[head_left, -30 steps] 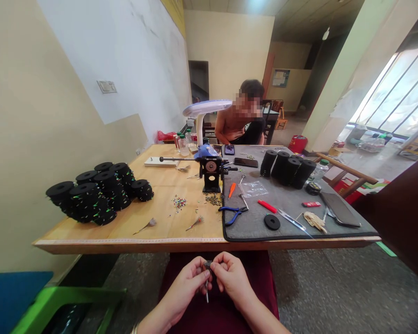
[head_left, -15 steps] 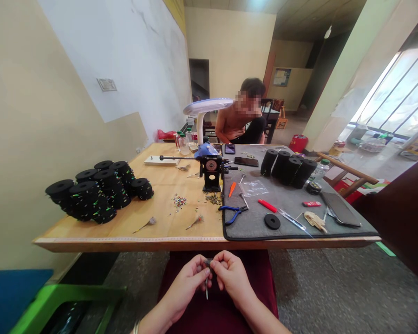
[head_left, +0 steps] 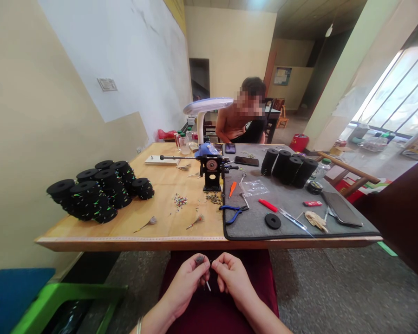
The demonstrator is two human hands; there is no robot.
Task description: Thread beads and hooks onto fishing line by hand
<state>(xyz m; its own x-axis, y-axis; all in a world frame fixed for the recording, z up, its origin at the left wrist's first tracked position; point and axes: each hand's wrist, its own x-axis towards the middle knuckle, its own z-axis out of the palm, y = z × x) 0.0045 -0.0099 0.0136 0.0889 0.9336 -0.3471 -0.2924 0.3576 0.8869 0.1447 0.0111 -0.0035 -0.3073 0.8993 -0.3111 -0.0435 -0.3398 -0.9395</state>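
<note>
Both hands are low over the dark red cloth, in front of the table's near edge. My left hand [head_left: 187,278] is closed around a small dark grey bundle [head_left: 199,260], whose top shows above the fingers. A thin white stick [head_left: 208,286] pokes out below the same hand; whether it joins the bundle is hidden. My right hand [head_left: 233,277] is close by on the right, thumb and forefinger pinched together. Anything in that pinch is too small to name. Nearest on the tabletop lie two wispy bundles of fine strands, one on the left [head_left: 146,224] and one nearer the middle [head_left: 195,221].
A black hand-cranked winder [head_left: 212,174] stands mid-table. Black foam spools [head_left: 104,185] are stacked left; more stand right on the grey mat [head_left: 244,232]. Blue-handled pliers [head_left: 234,214], scissors, a loose foam disc [head_left: 272,221] and small beads lie about. A person [head_left: 237,125] sits opposite.
The hands have drawn slightly apart. The dark bundle has shifted left with my left hand, away from my right fingertips, and the white stick now tilts more to the right.
</note>
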